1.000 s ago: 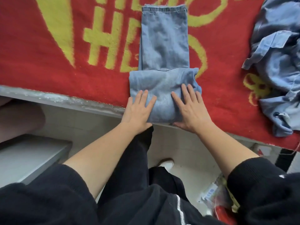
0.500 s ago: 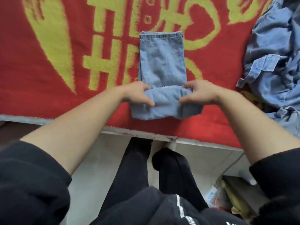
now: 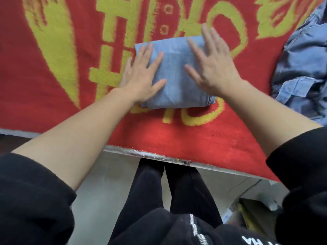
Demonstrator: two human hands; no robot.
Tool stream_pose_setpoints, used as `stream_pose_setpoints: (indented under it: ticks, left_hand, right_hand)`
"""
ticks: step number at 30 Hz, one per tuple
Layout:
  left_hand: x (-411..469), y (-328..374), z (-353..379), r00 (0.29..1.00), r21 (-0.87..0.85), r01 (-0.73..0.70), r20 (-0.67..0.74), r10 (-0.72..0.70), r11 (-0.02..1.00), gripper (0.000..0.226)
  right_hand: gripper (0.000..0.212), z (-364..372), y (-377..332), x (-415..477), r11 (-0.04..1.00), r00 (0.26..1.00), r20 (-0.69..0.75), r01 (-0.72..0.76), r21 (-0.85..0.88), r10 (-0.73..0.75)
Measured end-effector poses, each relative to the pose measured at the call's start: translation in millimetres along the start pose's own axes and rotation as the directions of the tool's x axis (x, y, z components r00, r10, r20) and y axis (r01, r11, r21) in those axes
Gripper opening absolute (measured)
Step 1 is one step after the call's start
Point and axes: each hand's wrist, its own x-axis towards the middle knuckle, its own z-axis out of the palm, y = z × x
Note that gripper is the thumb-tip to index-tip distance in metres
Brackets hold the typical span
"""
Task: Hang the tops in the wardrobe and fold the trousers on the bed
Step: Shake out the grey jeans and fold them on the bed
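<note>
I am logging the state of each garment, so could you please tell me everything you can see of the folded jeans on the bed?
The folded jeans are light blue denim, made into a compact, thick rectangular bundle with stacked layers showing at its near edge. They lie flat on the red and yellow bed cover, back from its edge. The left hand and right hand rest flat on top, fingers straight and spread.

Blue clothes pile partly off-frame.

jeans: light-blue denim, folded into a thick rectangular bundle, flat on red-and-yellow bed | denim top: blue, crumpled, 3 o'clock of jeans, apart
</note>
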Motion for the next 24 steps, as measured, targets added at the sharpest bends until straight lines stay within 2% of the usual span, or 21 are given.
stream_pose_setpoints:
  ticks: [2, 5, 8, 10, 11, 13, 15, 16, 20, 22, 24]
  left_hand:
    - [5, 2, 11, 0.995, 0.056, 0.032, 0.088, -0.037, 0.998, 0.082]
    - [30, 6, 15, 0.976, 0.031, 0.103, 0.188, -0.107, 0.994, 0.085]
    - [57, 2, 5, 0.964, 0.018, 0.133, 0.23, -0.133, 0.991, 0.088]
    - [62, 1, -5, 0.964, 0.022, 0.109, 0.242, -0.111, 0.994, 0.089]
    - [63, 0, -11, 0.968, 0.016, 0.096, 0.233, -0.097, 0.995, 0.085]
    - [71, -2, -26, 0.983, -0.043, 0.097, 0.161, -0.088, 0.994, 0.063]
    - [91, -4, -40, 0.989, -0.116, 0.123, 0.101, -0.112, 0.986, 0.041]
    - [102, -3, -46, 0.987, -0.13, 0.13, 0.111, -0.116, 0.983, 0.041]
    - [118, 9, -49, 0.957, -0.044, 0.158, 0.253, -0.142, 0.986, 0.083]
    - [115, 17, -46, 0.954, 0.001, 0.158, 0.256, -0.153, 0.987, 0.094]
    - [109, 23, -41, 0.947, 0.049, 0.146, 0.282, -0.154, 0.988, 0.094]
  right_hand:
    - [0.069, 16, 2, -5, 0.992, 0.994, 0.076, 0.09, -0.092, -0.083]
    - [0.071, 35, 10, 7, 0.991, 0.967, 0.253, 0.036, -0.126, -0.003]
    - [0.073, 31, 13, 37, 0.992, 0.949, 0.316, 0.016, -0.127, 0.025]
    - [0.074, 16, 16, 49, 0.999, 0.948, 0.316, -0.014, -0.05, 0.029]
    - [0.071, 7, 18, 54, 1.0, 0.954, 0.3, -0.026, -0.011, 0.029]
    - [0.066, -11, 22, 71, 0.999, 0.961, 0.273, -0.047, 0.02, 0.04]
    - [0.072, -25, 23, 93, 0.998, 0.962, 0.268, -0.054, 0.026, 0.045]
    - [0.075, -28, 22, 102, 0.999, 0.962, 0.269, -0.042, 0.014, 0.037]
    - [0.08, -24, 17, 114, 0.996, 0.909, 0.408, -0.064, -0.057, 0.081]
    - [0.088, -22, 11, 108, 0.991, 0.876, 0.465, -0.11, -0.072, 0.131]
    - [0.09, -24, 4, 101, 0.989, 0.841, 0.521, -0.122, -0.079, 0.145]
